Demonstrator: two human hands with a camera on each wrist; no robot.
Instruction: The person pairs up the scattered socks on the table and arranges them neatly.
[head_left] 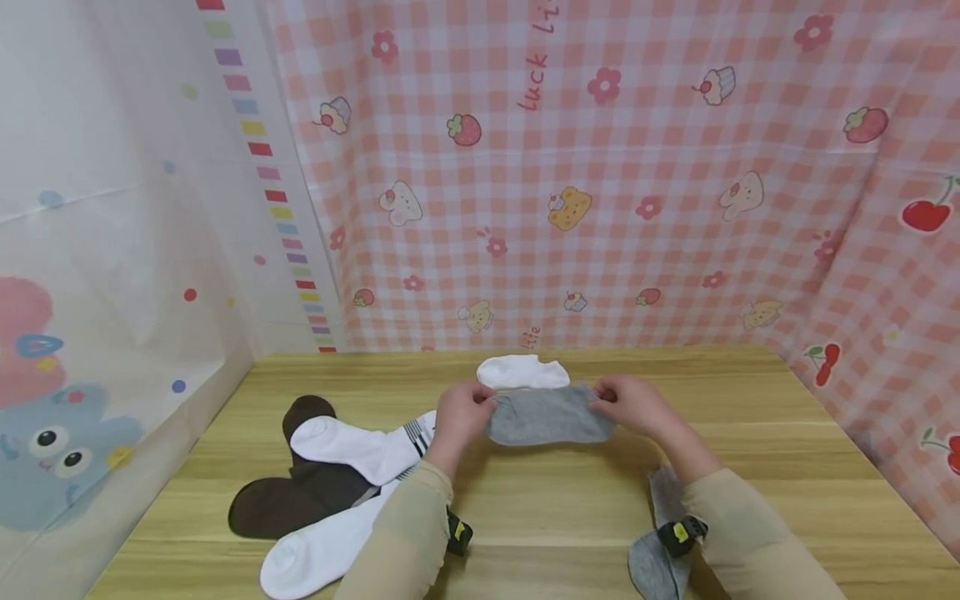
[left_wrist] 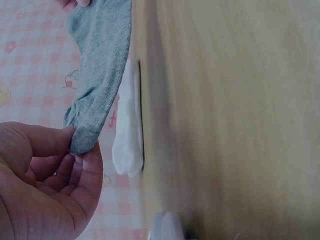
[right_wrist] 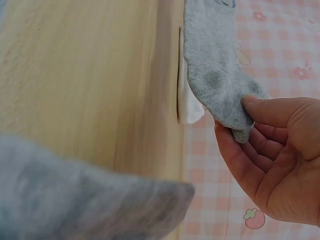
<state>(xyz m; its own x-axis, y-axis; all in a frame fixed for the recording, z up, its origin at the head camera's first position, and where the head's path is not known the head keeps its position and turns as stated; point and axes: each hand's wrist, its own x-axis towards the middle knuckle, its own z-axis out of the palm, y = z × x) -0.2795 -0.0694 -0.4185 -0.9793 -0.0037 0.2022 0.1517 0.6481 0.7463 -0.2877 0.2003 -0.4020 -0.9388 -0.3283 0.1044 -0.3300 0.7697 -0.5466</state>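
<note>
A short grey sock (head_left: 551, 415) is stretched sideways between both hands, above the table. My left hand (head_left: 462, 417) pinches one end of it between thumb and fingers; the left wrist view shows that end of the grey sock (left_wrist: 95, 100) bunched in the grip. At the opposite end, my right hand (head_left: 633, 404) pinches the fabric, thumb (right_wrist: 270, 110) on top and fingers beneath. Just behind the held sock lies a white ankle sock (head_left: 517, 371). Another grey sock (head_left: 660, 558) rests on the table below the right forearm, which partly covers it.
On the left of the wooden table (head_left: 555, 517) lie two white socks with dark stripes (head_left: 337, 442) and dark brown socks (head_left: 288, 504), overlapping. The left sleeve hides part of them. A pink checked cloth (head_left: 525, 250) hangs behind the far edge.
</note>
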